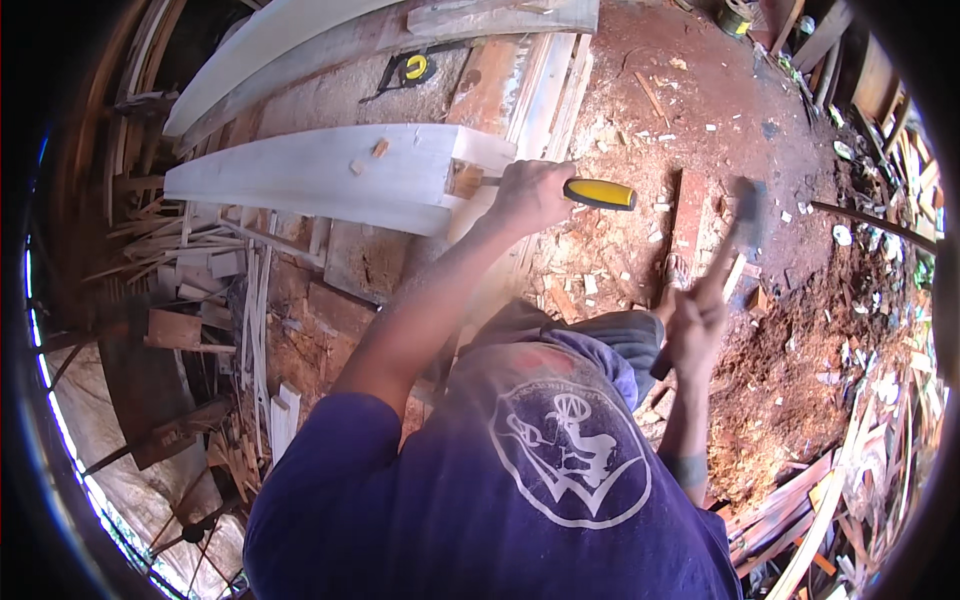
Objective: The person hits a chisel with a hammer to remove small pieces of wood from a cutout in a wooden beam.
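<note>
My left hand (535, 197) is closed around a chisel (602, 194) with a yellow and black handle, whose butt points right. The chisel's blade runs left toward a notch (466, 180) in the end of a pale timber beam (310, 178); whether its edge touches the wood is hard to make out. Out to the right, my right hand (697, 325) grips the wooden handle of a hammer (722, 268). The hammer's head is smeared by motion and stands apart from the chisel's butt. Small wood chips (380, 148) lie on top of the beam.
Beyond the beam lie another long curved timber (290, 70) and a yellow and black tape measure (416, 68). Narrow boards (545, 90) extend past the beam's end. Chips litter the reddish dirt floor (700, 60). Scrap wood is heaped at left (190, 250) and lower right (790, 510).
</note>
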Demonstrator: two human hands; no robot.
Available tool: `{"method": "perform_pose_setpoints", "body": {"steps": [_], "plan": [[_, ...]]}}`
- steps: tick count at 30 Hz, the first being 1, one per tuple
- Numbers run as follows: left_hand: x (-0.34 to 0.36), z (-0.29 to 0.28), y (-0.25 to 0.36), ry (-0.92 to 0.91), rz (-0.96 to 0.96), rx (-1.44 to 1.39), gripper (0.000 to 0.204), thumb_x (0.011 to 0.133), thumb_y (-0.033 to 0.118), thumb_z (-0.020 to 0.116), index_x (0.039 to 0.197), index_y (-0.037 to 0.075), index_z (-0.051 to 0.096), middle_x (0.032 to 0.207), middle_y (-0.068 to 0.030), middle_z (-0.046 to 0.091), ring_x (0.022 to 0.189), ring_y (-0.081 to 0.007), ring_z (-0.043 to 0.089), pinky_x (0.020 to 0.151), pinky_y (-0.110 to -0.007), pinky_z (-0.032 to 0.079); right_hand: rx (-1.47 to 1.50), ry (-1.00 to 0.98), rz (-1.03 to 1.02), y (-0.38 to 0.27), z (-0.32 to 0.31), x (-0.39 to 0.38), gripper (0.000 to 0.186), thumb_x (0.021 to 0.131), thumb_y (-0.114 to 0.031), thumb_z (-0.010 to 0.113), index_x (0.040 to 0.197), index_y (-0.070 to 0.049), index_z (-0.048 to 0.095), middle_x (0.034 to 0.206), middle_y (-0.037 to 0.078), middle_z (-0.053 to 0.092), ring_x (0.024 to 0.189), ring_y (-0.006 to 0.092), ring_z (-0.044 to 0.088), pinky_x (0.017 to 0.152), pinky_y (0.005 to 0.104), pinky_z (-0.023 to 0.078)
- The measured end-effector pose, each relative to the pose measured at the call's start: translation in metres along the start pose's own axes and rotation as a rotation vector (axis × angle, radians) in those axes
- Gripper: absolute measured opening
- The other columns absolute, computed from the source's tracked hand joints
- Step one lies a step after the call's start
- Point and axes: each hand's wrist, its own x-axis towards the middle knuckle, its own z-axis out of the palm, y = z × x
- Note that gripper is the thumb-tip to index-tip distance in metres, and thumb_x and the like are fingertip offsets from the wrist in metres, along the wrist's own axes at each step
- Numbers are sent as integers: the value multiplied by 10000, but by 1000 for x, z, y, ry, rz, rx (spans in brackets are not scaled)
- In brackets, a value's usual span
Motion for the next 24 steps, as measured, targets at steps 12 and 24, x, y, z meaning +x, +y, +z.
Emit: {"method": "perform_pose_setpoints", "body": {"steps": [12, 24], "plan": [[-7, 3, -9, 88, 53, -25, 63, 790, 155, 666, 801, 93, 665, 729, -147, 672, 717, -371, 671, 662, -471, 516, 38, -63, 57, 25, 23, -8, 115, 885, -31, 583, 828, -90, 502, 578, -12, 472, 426, 78, 417, 384, 254, 357], [-6, -28, -30, 19, 77, -6, 129, 837, 169, 666, 879, 47, 673, 767, -126, 708, 750, -308, 707, 685, -452, 536, -286, -143, -1, 54, 25, 0, 129, 850, -97, 629, 909, -7, 557, 661, 65, 567, 490, 143, 517, 464, 302, 455]]}}
